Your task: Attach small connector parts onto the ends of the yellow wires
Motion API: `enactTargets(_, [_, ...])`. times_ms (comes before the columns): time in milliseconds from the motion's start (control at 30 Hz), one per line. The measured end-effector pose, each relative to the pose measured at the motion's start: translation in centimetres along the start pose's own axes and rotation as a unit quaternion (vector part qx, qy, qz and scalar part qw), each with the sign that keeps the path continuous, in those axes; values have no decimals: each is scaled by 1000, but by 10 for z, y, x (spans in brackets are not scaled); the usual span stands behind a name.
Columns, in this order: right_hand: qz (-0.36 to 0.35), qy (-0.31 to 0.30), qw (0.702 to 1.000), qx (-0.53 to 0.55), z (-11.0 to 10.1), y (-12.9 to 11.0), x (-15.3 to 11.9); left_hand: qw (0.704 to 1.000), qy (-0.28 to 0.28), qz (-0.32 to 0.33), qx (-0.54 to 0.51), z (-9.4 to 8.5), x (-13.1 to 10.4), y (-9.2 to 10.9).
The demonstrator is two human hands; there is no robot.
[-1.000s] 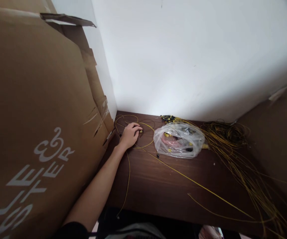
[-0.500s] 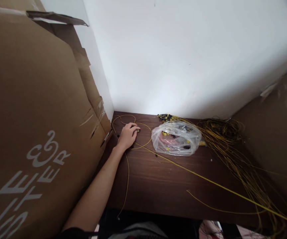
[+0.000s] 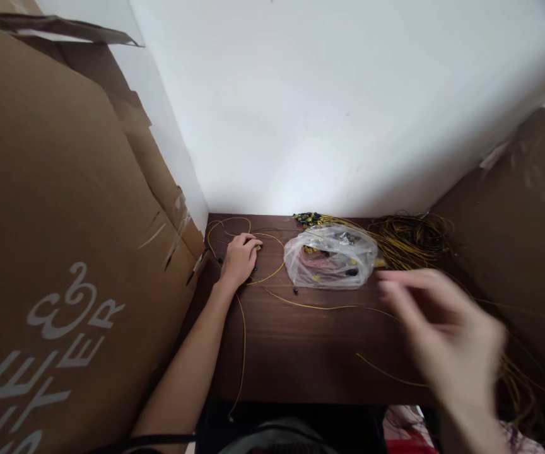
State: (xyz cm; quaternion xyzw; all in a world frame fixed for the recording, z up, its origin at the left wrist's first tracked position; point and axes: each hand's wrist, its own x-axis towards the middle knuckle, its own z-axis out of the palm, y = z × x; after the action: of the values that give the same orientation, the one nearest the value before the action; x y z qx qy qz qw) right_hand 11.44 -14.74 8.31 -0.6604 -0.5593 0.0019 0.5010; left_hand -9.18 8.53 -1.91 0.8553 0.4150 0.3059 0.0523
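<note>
My left hand (image 3: pixel 239 260) rests on the dark wooden table, fingers curled down and closed on a small yellow-and-black piece (image 3: pixel 258 247) showing at the fingertips. A thin yellow cord (image 3: pixel 282 249) loops around that hand and lies slack across the table. Blurred by motion, my right hand (image 3: pixel 452 334) is over the table's right part. Its thumb and index finger point left, close together, toward a clear plastic bag (image 3: pixel 291 271); whether they pinch anything cannot be made out. Inside the bag are small yellow and black pieces and something pink.
Behind the bag lies a cluster of small black-and-yellow pieces (image 3: pixel 306 219) on yellow cords. A coil of yellow and dark cord (image 3: pixel 414 236) sits at the back right. Cardboard (image 3: pixel 64 189) stands on the left, more cardboard (image 3: pixel 518 208) on the right, and a white wall (image 3: pixel 310 113) behind.
My right hand has come into view from the right. The yellow cord, straight and taut before, now lies slack and curved. My left hand stays in place; the view has shifted slightly.
</note>
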Motion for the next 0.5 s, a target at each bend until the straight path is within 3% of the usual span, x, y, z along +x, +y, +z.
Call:
enactTargets(100, [-16, -173, 985, -10, 63, -15, 9, 1000, -5, 2, 8, 0, 0, 0])
enactTargets(200, [4, -280, 952, -120, 107, -21, 4, 1000, -9, 1, 16, -1, -1, 1])
enactTargets(333, [35, -353, 916, -188, 123, -17, -4, 1000, -13, -6, 24, -2, -1, 3])
enactTargets(500, [55, -344, 915, -203, 126, -15, -3, 999, -13, -12, 28, -2, -1, 3])
